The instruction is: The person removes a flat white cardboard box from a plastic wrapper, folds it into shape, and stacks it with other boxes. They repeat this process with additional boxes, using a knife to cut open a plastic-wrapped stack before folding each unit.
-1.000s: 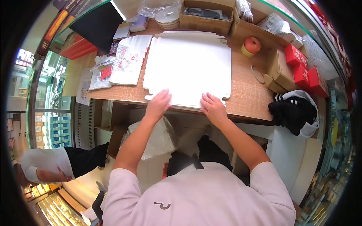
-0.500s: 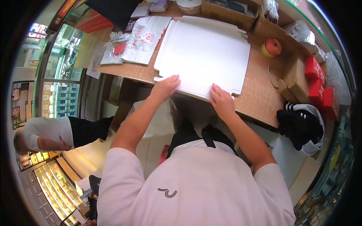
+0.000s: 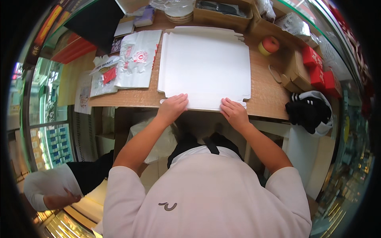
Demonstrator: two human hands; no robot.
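Note:
A flat white cardboard box blank (image 3: pixel 204 63) with notched corners and narrow flaps lies on the wooden table in front of me. Its near edge carries a fold line and sits close to the table's front edge. My left hand (image 3: pixel 173 108) grips that near edge toward the left corner, fingers together on top. Toward the right corner, my right hand (image 3: pixel 235 112) holds the same edge, its fingers over the flap and its thumb low at the rim. The undersides of both hands are hidden.
White printed plastic bags (image 3: pixel 137 59) lie left of the blank. An apple (image 3: pixel 269 45), a brown carton (image 3: pixel 297 71), red boxes (image 3: pixel 317 75) and a black-and-white garment (image 3: pixel 309 113) are at the right. Behind stands an open cardboard box (image 3: pixel 222 18). Another person (image 3: pixel 55 186) is at lower left.
My view has shifted, and the blank appears squarer to me. Both hands stay at its near edge, with the near flap's fold line now plainer. The other person appears lower in the picture.

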